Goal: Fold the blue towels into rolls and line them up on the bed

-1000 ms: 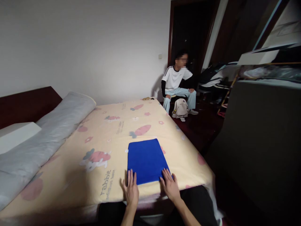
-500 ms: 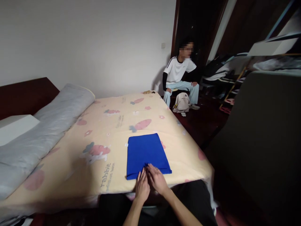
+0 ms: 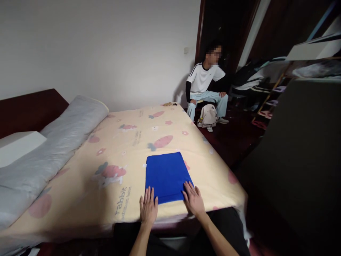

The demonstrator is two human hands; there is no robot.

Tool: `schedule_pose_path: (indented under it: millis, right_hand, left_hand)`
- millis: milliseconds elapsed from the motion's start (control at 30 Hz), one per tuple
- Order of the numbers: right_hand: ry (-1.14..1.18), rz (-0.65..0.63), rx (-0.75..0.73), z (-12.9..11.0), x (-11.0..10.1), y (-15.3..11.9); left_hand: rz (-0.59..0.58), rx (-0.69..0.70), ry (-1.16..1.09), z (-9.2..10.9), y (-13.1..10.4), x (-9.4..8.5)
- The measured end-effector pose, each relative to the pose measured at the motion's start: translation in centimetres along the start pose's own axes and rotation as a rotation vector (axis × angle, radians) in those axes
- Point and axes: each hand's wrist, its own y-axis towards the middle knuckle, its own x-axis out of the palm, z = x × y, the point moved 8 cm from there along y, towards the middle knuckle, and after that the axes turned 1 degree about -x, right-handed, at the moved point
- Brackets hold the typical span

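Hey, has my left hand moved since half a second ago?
Yes, your left hand has moved left, closer to the printed word "rabbit" on the bedsheet. It now touches the blue cloth around its near-left corner.

Head-worn view, forward and down

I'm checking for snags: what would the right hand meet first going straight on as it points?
The right hand would likely first cross the flat, blue, rectangular cloth it appears to touch.

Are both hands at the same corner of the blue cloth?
No, the left hand lies at the near left corner of the blue cloth, the right hand at its near right corner.
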Motion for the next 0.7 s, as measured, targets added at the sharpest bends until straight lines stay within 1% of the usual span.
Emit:
schedule_pose_path:
  millis: [67, 133, 200, 300, 333, 400, 467, 533, 633, 700]
  right_hand:
    - [-0.04, 0.04, 0.055, 0.4, -0.2, 0.0]
    - [-0.036, 0.04, 0.064, -0.9, -0.2, 0.2]
    - [0.03, -0.019, -0.019, -3.8, 0.1, 0.5]
    - [0.211, -0.227, -0.266, -9.6, 1.3, 0.6]
    - [0.257, -0.289, -0.323, -11.1, 1.6, 0.6]
    - [0.302, -0.357, -0.373, -12.7, 2.1, 0.9]
    - [0.294, -0.359, -0.371, -12.5, 2.3, 1.5]
    - [0.249, -0.325, -0.332, -10.6, 2.3, 2.5]
    - [0.123, -0.236, -0.199, -5.6, 1.8, 3.9]
    - [0.041, -0.186, -0.111, -2.2, 1.4, 4.4]
  left_hand:
    - [-0.022, 0.0, 0.031, 0.0, 0.0, -0.1]
    - [-0.028, -0.023, 0.054, 0.1, 0.0, -0.1]
    - [-0.026, -0.038, 0.069, 0.3, -0.1, -0.1]
    - [-0.025, -0.031, 0.077, 0.4, -0.1, 0.0]
    - [-0.024, -0.026, 0.076, 0.3, -0.1, 0.0]
    - [-0.023, -0.02, 0.075, 0.2, 0.0, 0.1]
    - [-0.02, -0.017, 0.074, 0.0, 0.0, 0.3]
    - [-0.012, -0.014, 0.072, -0.2, -0.1, 0.4]
    - [0.022, -0.001, 0.066, -0.5, 0.1, 0.3]
    - [0.04, 0.008, 0.069, -0.4, 0.3, 0.3]
